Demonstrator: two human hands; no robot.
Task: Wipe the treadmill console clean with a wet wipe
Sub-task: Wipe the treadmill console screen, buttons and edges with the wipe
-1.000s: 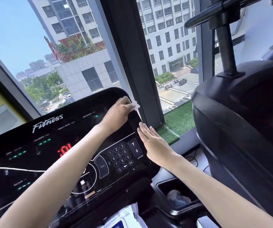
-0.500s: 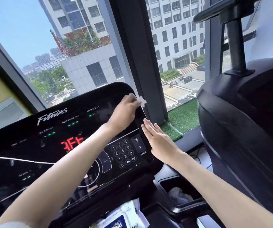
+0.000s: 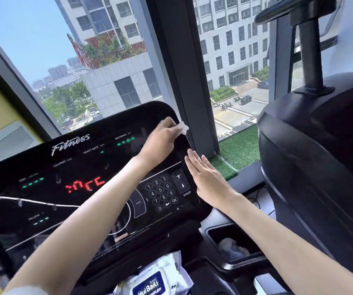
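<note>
Your left hand [image 3: 160,139] lies at the upper right corner of the treadmill console [image 3: 99,167], fingers curled over a small crumpled white wet wipe [image 3: 183,127] and pinching it against the rounded edge, with a ragged tuft sticking out past the knuckles. Your right hand [image 3: 207,179] is flat, fingers straight and close together, and its tips touch the console's right rim just beside the speed arrows. The console is a glossy black slab with rounded corners. It reflects your forearms and carries a few droplets, green dashes, red segmented digits [image 3: 85,184] and a round-buttoned keypad [image 3: 160,192]. Below it lies a soft plastic wipe packet [image 3: 150,282] with a blue label, and a rectangular black tray [image 3: 211,233] holds something crumpled.
</note>
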